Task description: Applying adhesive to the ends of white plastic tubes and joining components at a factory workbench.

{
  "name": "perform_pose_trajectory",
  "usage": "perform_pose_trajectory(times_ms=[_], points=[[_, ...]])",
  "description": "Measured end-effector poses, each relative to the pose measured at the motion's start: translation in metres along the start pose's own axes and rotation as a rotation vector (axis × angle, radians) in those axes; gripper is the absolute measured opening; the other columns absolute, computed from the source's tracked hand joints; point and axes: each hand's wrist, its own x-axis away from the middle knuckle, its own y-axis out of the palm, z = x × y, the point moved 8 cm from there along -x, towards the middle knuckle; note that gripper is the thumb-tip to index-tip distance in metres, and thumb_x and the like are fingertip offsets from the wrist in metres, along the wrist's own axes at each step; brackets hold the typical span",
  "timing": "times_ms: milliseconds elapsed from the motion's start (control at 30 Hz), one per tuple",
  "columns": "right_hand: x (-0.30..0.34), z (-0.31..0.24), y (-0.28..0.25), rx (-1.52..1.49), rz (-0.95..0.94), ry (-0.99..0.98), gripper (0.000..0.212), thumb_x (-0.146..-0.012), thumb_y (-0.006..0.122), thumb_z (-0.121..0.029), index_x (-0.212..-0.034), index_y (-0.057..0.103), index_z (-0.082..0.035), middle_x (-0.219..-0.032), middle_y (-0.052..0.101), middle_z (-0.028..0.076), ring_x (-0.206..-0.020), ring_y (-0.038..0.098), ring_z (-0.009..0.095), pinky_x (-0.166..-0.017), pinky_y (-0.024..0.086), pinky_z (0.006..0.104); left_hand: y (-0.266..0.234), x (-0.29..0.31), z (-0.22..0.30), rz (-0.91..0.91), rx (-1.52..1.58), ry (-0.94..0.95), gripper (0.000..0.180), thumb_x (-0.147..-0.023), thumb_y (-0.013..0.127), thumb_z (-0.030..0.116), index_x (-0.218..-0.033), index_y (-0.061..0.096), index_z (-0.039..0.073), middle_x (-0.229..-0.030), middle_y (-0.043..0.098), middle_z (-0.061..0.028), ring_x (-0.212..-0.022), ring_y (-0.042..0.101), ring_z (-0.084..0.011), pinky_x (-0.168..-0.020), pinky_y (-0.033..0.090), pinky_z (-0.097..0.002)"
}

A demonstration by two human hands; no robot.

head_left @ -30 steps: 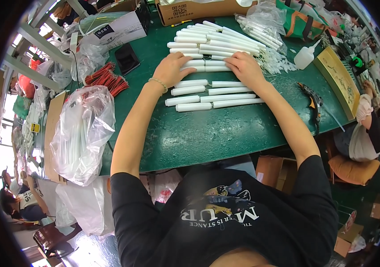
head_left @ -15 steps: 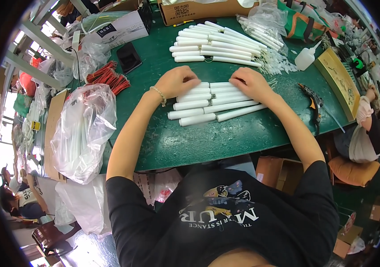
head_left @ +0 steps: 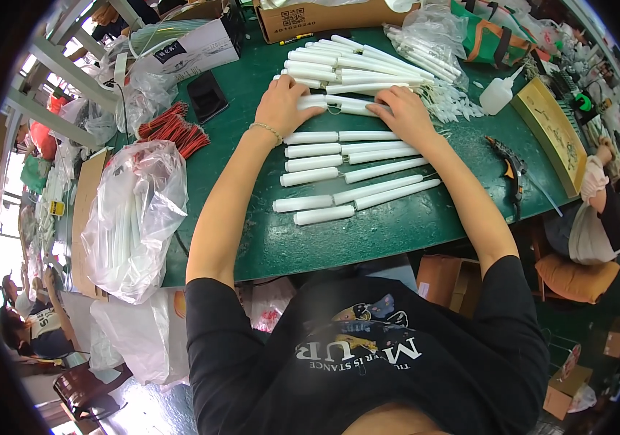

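On the green table [head_left: 252,239] lie two groups of white tubes, each made of a thicker left piece joined to a thinner right piece at a small gap. My left hand [head_left: 284,109] grips the left ends of the nearest white tubes [head_left: 312,101] in the far pile, fingers over them and thumb along the near side. Around the right pieces of those tubes closes my right hand [head_left: 404,114]. Closer to me, several more white tubes [head_left: 375,172] lie in loose rows, untouched. Thin pale strands and tips [head_left: 448,101] gather at the far pile's right end.
Left stand a plastic bag of clear tubes [head_left: 136,217], red wires [head_left: 175,130] and a black tray [head_left: 207,96]. Right are a white squeeze bottle [head_left: 498,94], a glue gun [head_left: 509,170] and a yellow box [head_left: 553,130]. A cardboard box [head_left: 339,22] stands behind. Another person [head_left: 607,196] sits at right.
Both hands have moved away from me, from the near tubes to the front of the far pile. The near tubes now lie more spread out, some closer to me.
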Motion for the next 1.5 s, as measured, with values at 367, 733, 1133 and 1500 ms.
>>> perform_pose_trajectory(times_ms=[367, 733, 1133, 1500], points=[[0.008, -0.005, -0.003, -0.21, -0.141, -0.001, 0.023, -0.088, 0.059, -0.026, -0.083, 0.062, -0.004, -0.078, 0.061, 0.014, -0.075, 0.058, 0.035, -0.068, 0.047, 0.0412, 0.008, 0.017, 0.004, -0.496, 0.266, 0.005, 0.03, -0.081, 0.069, 0.028, -0.104, 0.069, 0.01, -0.103, 0.06, -0.0116, -0.101, 0.055, -0.0292, -0.09, 0.045, -0.0363], [0.004, 0.006, 0.007, -0.132, -0.142, 0.045, 0.022, -0.086, 0.062, -0.028, -0.088, 0.064, -0.007, -0.09, 0.061, 0.009, -0.088, 0.058, 0.029, -0.077, 0.046, 0.0393, 0.012, 0.003, -0.029, -0.212, 0.2, -0.135, 0.026, -0.082, 0.067, 0.03, -0.1, 0.071, 0.011, -0.101, 0.062, -0.0097, -0.094, 0.058, -0.0258, -0.086, 0.046, -0.0356], [0.019, 0.012, 0.002, -0.38, -0.365, 0.005, 0.031, -0.087, 0.063, -0.022, -0.113, 0.065, -0.007, -0.103, 0.058, 0.01, -0.099, 0.055, 0.025, -0.086, 0.044, 0.0322, 0.007, 0.031, -0.005, -0.311, 0.364, -0.163, 0.029, -0.085, 0.062, 0.032, -0.104, 0.072, 0.013, -0.092, 0.061, -0.011, -0.087, 0.059, -0.0249, -0.08, 0.048, -0.0336], [0.019, 0.022, -0.002, -0.341, -0.251, -0.076, 0.03, -0.086, 0.063, -0.027, -0.113, 0.067, -0.015, -0.098, 0.061, 0.008, -0.096, 0.056, 0.026, -0.085, 0.044, 0.034, -0.01, 0.05, -0.018, -0.038, 0.357, -0.092, 0.042, -0.087, 0.062, 0.03, -0.121, 0.059, 0.005, -0.122, 0.058, -0.0178, -0.116, 0.052, -0.0336, -0.098, 0.042, -0.0396]])
